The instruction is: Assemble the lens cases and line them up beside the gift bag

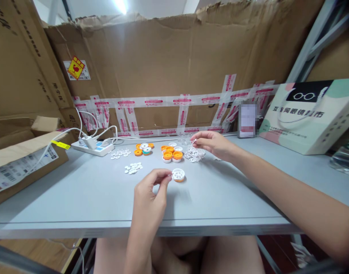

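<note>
My left hand (153, 188) pinches the edge of a small white openwork disc, held at a round white-and-orange case (178, 175) on the table. Whether the disc rests in the case I cannot tell. My right hand (211, 144) is closed at the fingertips on a small white piece, over a pile of white openwork pieces (195, 154). Left of that pile stand several orange and white round cases (172, 153). Farther left is another cluster of orange, white and teal round parts (144, 148). Small white discs (134, 168) lie in two loose groups.
A white power strip (92, 147) with plugs and cables sits at the back left, beside an open cardboard box (26, 160). A phone (247, 120) leans at the back right near a paper gift bag (308, 114). Clear round pieces (184, 140) lie behind the pile.
</note>
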Tool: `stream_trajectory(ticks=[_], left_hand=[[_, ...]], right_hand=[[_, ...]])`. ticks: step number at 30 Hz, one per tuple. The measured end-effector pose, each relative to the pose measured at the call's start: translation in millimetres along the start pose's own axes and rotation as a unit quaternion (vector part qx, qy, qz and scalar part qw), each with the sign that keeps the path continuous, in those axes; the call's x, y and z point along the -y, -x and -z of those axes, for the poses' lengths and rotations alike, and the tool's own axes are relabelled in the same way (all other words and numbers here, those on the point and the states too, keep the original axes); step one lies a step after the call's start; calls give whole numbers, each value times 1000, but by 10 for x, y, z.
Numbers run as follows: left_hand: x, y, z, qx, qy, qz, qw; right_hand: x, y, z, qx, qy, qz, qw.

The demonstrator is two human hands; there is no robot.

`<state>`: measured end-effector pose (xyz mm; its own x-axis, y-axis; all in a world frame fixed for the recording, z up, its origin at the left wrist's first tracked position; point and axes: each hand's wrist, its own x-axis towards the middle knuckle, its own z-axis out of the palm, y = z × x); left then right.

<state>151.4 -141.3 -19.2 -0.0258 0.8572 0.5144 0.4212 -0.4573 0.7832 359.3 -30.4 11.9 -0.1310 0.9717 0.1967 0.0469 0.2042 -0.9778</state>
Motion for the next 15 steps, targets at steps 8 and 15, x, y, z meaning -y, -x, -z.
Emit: stream_trajectory(ticks=[8, 15], left_hand=[[7, 4, 6, 7, -6, 8, 1000], [-4, 8, -1, -11, -6, -8, 1000]], right_hand=[[171, 249, -262, 46, -6, 47, 998], [91, 571, -494, 83, -69, 57, 992]])
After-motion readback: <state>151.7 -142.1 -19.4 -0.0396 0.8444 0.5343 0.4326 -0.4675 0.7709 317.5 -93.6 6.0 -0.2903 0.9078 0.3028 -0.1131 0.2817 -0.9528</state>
